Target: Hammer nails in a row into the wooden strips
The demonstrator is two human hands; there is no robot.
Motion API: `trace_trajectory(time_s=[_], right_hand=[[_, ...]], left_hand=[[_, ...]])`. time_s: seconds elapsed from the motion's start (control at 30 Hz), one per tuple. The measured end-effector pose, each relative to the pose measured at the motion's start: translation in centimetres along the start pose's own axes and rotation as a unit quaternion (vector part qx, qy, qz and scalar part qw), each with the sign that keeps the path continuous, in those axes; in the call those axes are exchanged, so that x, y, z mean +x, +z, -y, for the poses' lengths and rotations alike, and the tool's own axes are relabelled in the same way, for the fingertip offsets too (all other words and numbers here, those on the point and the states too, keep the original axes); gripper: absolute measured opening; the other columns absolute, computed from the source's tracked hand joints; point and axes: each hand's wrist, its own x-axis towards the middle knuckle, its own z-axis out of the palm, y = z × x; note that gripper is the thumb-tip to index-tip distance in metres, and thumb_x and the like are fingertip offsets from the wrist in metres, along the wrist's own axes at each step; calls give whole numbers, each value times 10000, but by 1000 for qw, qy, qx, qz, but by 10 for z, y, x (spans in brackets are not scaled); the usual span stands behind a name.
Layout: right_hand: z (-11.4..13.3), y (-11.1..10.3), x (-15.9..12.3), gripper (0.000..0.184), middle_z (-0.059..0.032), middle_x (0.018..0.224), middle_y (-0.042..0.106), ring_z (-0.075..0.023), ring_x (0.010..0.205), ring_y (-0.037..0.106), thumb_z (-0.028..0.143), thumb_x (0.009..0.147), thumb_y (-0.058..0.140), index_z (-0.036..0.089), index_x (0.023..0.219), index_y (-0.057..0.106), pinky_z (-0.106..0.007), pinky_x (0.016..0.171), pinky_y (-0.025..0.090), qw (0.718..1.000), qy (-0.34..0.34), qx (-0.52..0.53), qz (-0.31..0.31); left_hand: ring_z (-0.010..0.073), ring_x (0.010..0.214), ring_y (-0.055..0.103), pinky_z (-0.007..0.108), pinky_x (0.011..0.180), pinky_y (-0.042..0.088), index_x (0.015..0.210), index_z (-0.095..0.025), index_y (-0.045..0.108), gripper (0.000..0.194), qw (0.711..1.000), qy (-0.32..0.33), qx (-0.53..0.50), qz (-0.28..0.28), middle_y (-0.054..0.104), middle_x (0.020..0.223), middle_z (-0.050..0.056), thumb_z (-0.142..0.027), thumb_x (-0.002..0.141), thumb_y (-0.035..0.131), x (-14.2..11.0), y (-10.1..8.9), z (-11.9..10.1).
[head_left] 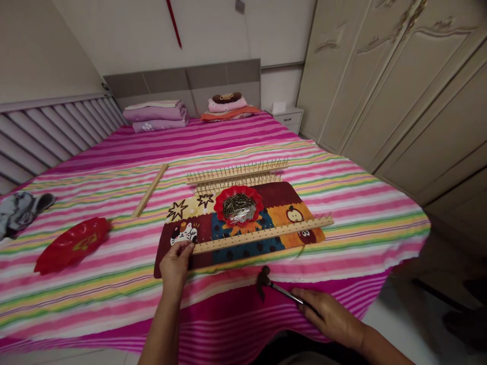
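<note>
My left hand (175,263) pinches the left end of a wooden strip (262,235) studded with a row of nails. The strip lies across a colourful patchwork mat (274,196) on the striped bed. A red dish (239,204) full of loose nails sits on the mat just behind the strip. My right hand (330,315) is closed round the handle of a small hammer (271,285), whose dark head rests on the bed's near edge, below the strip.
Two more nailed strips (236,175) lie behind the mat, and a plain wooden strip (150,190) lies to the left. A red plate (72,244) sits at the left. Folded bedding (157,115) lies by the headboard. Wardrobe doors (399,86) stand on the right.
</note>
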Motion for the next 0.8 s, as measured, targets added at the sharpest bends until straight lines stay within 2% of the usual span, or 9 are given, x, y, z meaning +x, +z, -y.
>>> trace_trajectory(time_s=[0.13, 0.23, 0.3, 0.37, 0.5, 0.6, 0.7, 0.8], right_hand=[[17, -4, 4, 369, -145, 1062, 717, -254, 916, 685, 270, 931, 410, 174, 1238, 590, -350, 800, 541, 998, 6, 65, 3], [50, -10, 17, 393, -102, 1075, 698, -210, 928, 660, 287, 948, 405, 216, 1317, 519, -321, 816, 524, 987, 0, 160, -4], [79, -14, 34, 358, -37, 833, 689, -158, 697, 628, 304, 936, 431, 240, 1268, 549, -261, 627, 514, 977, 3, 214, -19], [107, -19, 56, 370, 46, 592, 557, -102, 479, 493, 319, 924, 447, 234, 1273, 536, -208, 468, 426, 960, 7, 278, -31], [150, -27, 106, 365, 86, 542, 473, -60, 390, 414, 253, 908, 427, 241, 1250, 556, -157, 378, 335, 942, 15, 336, -12], [164, -23, 138, 428, 88, 568, 485, -44, 363, 403, 194, 884, 430, 262, 1293, 533, -134, 342, 320, 942, 34, 333, 19], [167, -14, 157, 449, 87, 547, 468, -52, 357, 392, 163, 879, 417, 255, 1304, 530, -137, 331, 310, 947, 76, 308, 46], [166, -6, 165, 440, 78, 555, 476, -65, 415, 418, 163, 892, 421, 268, 1304, 533, -153, 393, 338, 963, 39, 264, 26]], left_hand=[[193, 816, 626, 296, 784, 435, 759, -266, 699, 215, 999, 16, 45, 11, 714, 780, -15, -440, 647, 644, -6, -2, -5], [202, 831, 628, 297, 784, 439, 756, -267, 696, 222, 1000, 12, 19, 14, 722, 793, -11, -449, 643, 636, -10, -1, -6], [203, 841, 630, 295, 787, 446, 761, -266, 695, 224, 1000, 22, 2, 10, 725, 807, -10, -446, 645, 630, -11, 0, -5], [203, 845, 630, 294, 793, 450, 756, -264, 693, 211, 999, 37, 3, 5, 723, 812, -8, -434, 650, 626, -12, 0, -4], [202, 841, 624, 294, 808, 449, 741, -262, 690, 178, 998, 55, 19, -1, 715, 814, -2, -405, 663, 617, -13, 1, -2], [203, 834, 616, 295, 803, 441, 744, -257, 686, 184, 998, 67, 8, -2, 709, 817, 7, -405, 672, 604, -14, 2, 0], [204, 816, 609, 296, 784, 432, 740, -247, 677, 195, 997, 77, -2, -4, 698, 805, 16, -411, 679, 592, -15, 5, 2], [198, 809, 604, 290, 777, 429, 739, -248, 673, 191, 997, 79, -9, -1, 695, 808, 14, -410, 695, 581, -16, 6, 3]])
